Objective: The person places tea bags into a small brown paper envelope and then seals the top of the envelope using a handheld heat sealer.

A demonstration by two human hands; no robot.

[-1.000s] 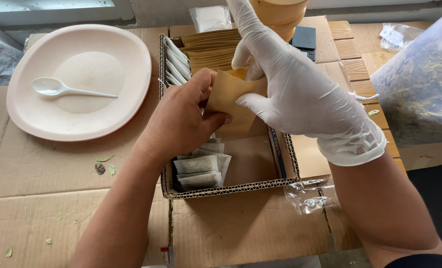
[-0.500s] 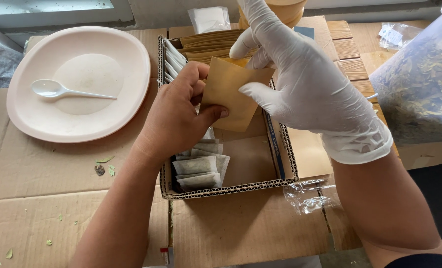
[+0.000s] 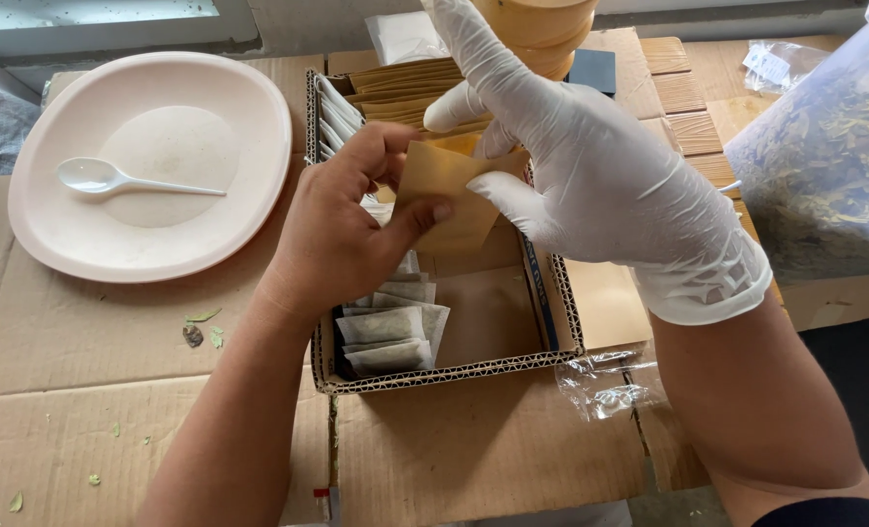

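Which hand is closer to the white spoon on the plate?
Left. The bare left hand is just right of the plate holding the white spoon. The gloved right hand is farther right, beyond the brown envelope both hands hold.

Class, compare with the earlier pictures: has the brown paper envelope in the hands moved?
Yes. The brown envelope, held by both hands, rose slightly, then dropped back toward the cardboard box, judged against its stacked envelopes.

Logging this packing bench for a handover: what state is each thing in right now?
Left hand: bare, pinching the brown envelope.
Right hand: gloved, gripping the envelope's other edge.
Brown envelope: held above the box.
Cardboard box: open, partly filled.
Tea bags: stacked in the box.
Plate: holds only a spoon.
Spoon: lying flat.
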